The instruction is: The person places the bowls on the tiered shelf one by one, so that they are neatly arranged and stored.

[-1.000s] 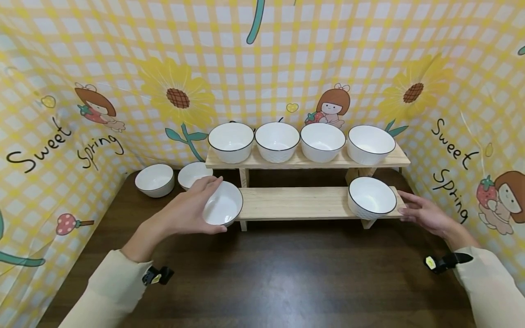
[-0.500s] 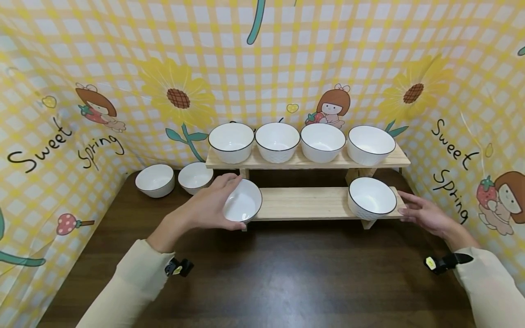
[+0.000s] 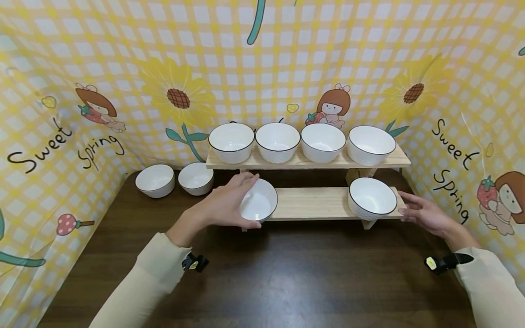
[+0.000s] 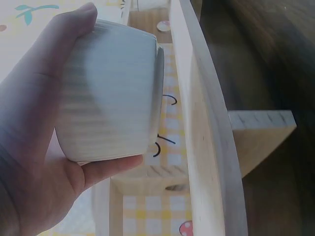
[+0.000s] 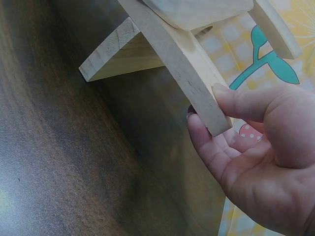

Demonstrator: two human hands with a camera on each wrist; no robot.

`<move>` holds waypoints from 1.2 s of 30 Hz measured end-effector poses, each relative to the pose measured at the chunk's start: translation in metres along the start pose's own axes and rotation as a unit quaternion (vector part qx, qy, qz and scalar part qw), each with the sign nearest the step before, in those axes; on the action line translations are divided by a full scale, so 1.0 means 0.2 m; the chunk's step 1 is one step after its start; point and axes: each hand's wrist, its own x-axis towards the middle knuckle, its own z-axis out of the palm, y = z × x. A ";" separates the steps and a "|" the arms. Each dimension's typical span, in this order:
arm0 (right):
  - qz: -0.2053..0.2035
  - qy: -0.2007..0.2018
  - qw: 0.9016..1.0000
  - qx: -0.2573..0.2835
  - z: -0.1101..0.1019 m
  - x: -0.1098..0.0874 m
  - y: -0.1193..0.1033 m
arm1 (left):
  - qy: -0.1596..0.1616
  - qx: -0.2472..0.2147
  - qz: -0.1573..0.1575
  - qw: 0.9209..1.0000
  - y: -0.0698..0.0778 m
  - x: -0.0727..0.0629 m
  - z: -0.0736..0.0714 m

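My left hand (image 3: 229, 200) grips a white bowl (image 3: 260, 200) with a dark rim by its sides, over the left part of the lower wooden shelf (image 3: 313, 203). In the left wrist view a gap shows between the base of this bowl (image 4: 113, 93) and the shelf board (image 4: 204, 123). At the lower shelf's right end, my right hand (image 3: 424, 213) pinches the board; thumb on top and fingers beneath show in the right wrist view, where the board's end (image 5: 214, 115) sits between them. Another white bowl (image 3: 372, 199) stands on that shelf near the right hand.
Several matching bowls, among them a white bowl (image 3: 277, 143), line the upper shelf (image 3: 256, 161). Two smaller-looking bowls, a far-left bowl (image 3: 155, 181) and its neighbour (image 3: 196, 178), stand on the dark tabletop (image 3: 287, 273). A yellow checked cloth (image 3: 270, 59) surrounds the table.
My left hand has carried its bowl rightward, from the lower shelf's left end to further along above it. The right hand and the other bowls have stayed put.
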 end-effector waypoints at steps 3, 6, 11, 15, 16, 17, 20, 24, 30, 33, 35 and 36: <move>0.002 0.000 1.000 -0.004 0.00 0.00 0.00 | -0.006 -0.002 0.000 1.000 0.02 0.03 0.01; 0.006 0.003 1.000 -0.006 0.00 0.00 0.00 | -0.010 -0.005 0.009 1.000 0.04 0.06 0.02; 0.009 0.005 1.000 -0.012 0.01 0.00 0.00 | -0.011 -0.003 0.022 1.000 0.07 0.11 0.03; 0.010 0.006 1.000 -0.014 0.01 0.00 0.00 | -0.018 -0.008 0.027 0.999 0.09 0.14 0.04; 0.010 0.006 1.000 -0.014 0.01 0.00 0.00 | -0.020 -0.009 0.029 0.999 0.10 0.16 0.04; 0.010 0.005 1.000 -0.015 0.01 0.00 0.00 | -0.022 -0.011 0.033 0.999 0.11 0.17 0.04; 0.011 0.005 1.000 -0.018 0.01 0.00 0.00 | -0.024 -0.016 0.038 0.999 0.14 0.20 0.06; 0.015 0.007 1.000 -0.019 0.01 0.00 0.00 | -0.024 -0.026 0.040 0.999 0.17 0.24 0.09; -0.005 0.000 1.000 0.013 0.01 -0.01 -0.01 | -0.033 -0.024 0.056 0.998 0.21 0.31 0.13; -0.006 0.001 1.000 0.011 0.01 -0.01 -0.01 | -0.039 -0.026 0.063 0.997 0.24 0.35 0.14; -0.003 0.004 1.000 0.012 0.01 -0.01 -0.02 | -0.041 -0.023 0.066 0.997 0.26 0.37 0.14; -0.003 0.005 1.000 0.012 0.01 -0.01 -0.02 | -0.041 -0.022 0.067 0.997 0.27 0.38 0.14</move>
